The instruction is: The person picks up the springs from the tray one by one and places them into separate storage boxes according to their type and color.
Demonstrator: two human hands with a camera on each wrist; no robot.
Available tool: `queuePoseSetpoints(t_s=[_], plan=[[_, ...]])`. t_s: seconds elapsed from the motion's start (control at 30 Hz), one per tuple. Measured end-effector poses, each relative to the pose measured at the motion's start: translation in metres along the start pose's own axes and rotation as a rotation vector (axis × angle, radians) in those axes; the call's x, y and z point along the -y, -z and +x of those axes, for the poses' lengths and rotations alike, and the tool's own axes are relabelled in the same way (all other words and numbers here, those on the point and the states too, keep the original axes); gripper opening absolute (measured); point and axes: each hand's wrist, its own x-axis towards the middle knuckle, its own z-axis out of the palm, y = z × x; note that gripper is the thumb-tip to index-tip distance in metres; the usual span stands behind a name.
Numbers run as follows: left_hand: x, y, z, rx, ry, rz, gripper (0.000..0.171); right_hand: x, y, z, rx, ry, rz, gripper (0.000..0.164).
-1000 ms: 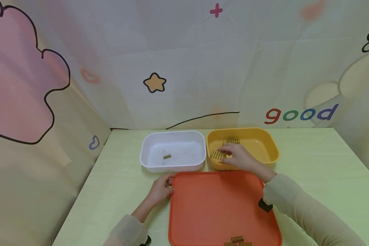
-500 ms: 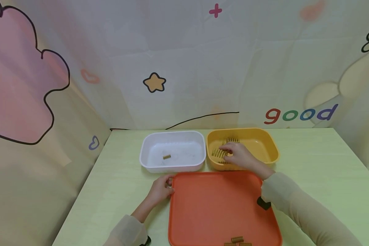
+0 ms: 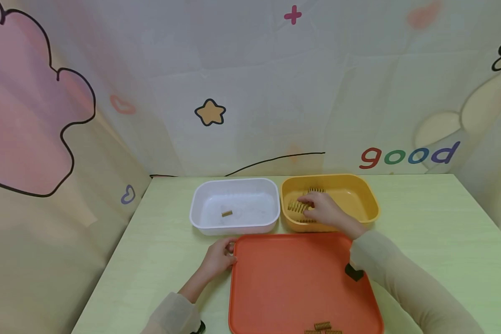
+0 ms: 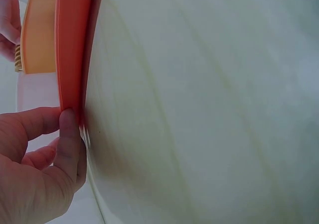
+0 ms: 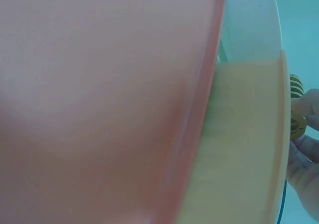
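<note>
The left hand [image 3: 216,257] pinches the red tray [image 3: 292,278] at its edge; over the yellow box [image 3: 355,204], the right hand [image 3: 325,209] pinches 1 coil spring [image 5: 298,126]; the white box [image 3: 254,204] holds 1 short spring [image 3: 227,213].

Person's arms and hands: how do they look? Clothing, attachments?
Plain, long, pale beige-grey sleeves, creased. A small black piece shows beside each cuff; what it is, can't tell. Left hand and right hand are bare, no gloves.
</note>
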Motion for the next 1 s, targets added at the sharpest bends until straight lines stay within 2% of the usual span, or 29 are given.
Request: queuePoseSetpoints(t_s=[0.2, 1.0], plan=[[-0.001, 0.000, -0.001, 0.000, -0.009, 0.001, 0.047, -0.002, -0.002, 0.003, 0.032, -0.036, 0.018, 0.033], [0.001, 0.000, 0.000, 0.006, -0.008, -0.018, 0.047, -0.020, -0.010, 0.013, 0.100, -0.066, 0.028, 0.032]])
